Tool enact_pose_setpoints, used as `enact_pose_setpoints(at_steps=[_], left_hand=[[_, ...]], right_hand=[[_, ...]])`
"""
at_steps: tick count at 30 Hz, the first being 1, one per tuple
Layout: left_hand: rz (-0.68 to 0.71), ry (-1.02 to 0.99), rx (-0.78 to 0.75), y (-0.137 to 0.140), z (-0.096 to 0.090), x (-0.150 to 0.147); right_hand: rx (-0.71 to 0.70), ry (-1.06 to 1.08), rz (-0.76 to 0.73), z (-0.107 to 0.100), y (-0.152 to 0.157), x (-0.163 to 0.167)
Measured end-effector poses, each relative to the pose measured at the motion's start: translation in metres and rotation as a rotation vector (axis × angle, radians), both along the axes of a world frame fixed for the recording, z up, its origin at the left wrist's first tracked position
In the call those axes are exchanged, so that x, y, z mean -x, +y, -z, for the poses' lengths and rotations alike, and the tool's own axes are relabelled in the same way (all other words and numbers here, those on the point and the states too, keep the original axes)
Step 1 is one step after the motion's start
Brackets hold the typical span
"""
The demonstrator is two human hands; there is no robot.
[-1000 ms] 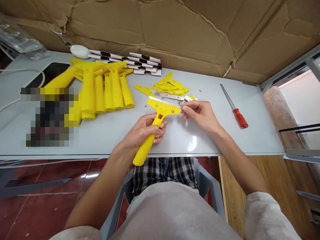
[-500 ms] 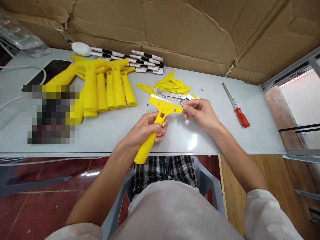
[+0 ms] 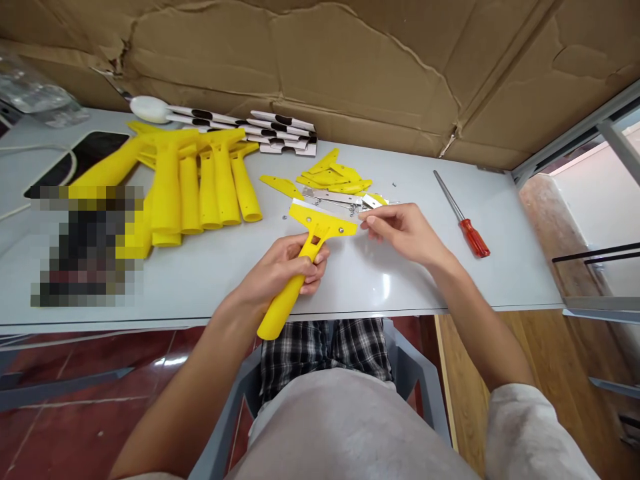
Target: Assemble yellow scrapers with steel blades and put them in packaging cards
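The yellow scraper [image 3: 324, 225] is just above the front edge of the desk [image 3: 400, 280], tilted, its blade edge facing away from us. Our left grip [image 3: 287, 267] is clamped around its handle. Our right grip [image 3: 405, 230] is just beside the scraper's right end, thumb and forefinger close; we cannot tell whether they pinch anything. Just beyond the scraper we see metal parts [image 3: 335, 197] and a pile of yellow plates [image 3: 340, 175]. Well to its right lies a red-handled screwdriver [image 3: 473, 237]; to its left, more yellow handles [image 3: 210, 187] lie bunched together. Farther beyond the scraper, black-and-white strips [image 3: 285, 133] lie near a brown cardboard wall [image 3: 360, 73]. The desk is pale and glossy, catching a bright reflection near the scraper. Below the scraper we sit in a grey chair [image 3: 425, 373]; the floor is red tile [image 3: 65, 427] to its left and wood-patterned [image 3: 550, 373] to its right.
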State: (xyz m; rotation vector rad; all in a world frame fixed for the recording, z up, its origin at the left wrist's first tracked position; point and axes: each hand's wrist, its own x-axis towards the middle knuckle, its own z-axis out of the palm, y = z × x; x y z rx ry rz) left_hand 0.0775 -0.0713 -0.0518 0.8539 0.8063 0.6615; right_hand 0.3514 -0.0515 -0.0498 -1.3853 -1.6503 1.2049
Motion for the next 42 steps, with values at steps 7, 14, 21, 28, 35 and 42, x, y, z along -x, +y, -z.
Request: enact_pose_setpoints(at_steps=[7, 14, 21, 28, 35, 42], left_hand=[[-0.017, 0.007, 0.015, -0.002, 0.000, 0.002], [-0.055, 0.018, 0.034, -0.002, -0.002, -0.002], [-0.147, -0.009, 0.047, -0.003, -0.001, -0.004], [-0.156, 0.029, 0.037, -0.004, -0.003, -0.008], [-0.165, 0.045, 0.026, -0.006, 0.000, -0.008], [-0.189, 0.044, 0.030, -0.006, 0.007, -0.007]], right_hand=[[-0.159, -1.109, 0.482, -0.007, -0.040, -0.124], [-0.172, -0.988, 0.427, 0.026, -0.065, -0.158], [-0.333, -0.521, 0.561, -0.020, -0.074, -0.151], [-0.474, -0.403, 0.135, -0.057, -0.089, -0.120], [-0.481, -0.360, 0.090, -0.053, -0.078, -0.104], [-0.475, -0.353, 0.037, -0.051, -0.070, -0.099]])
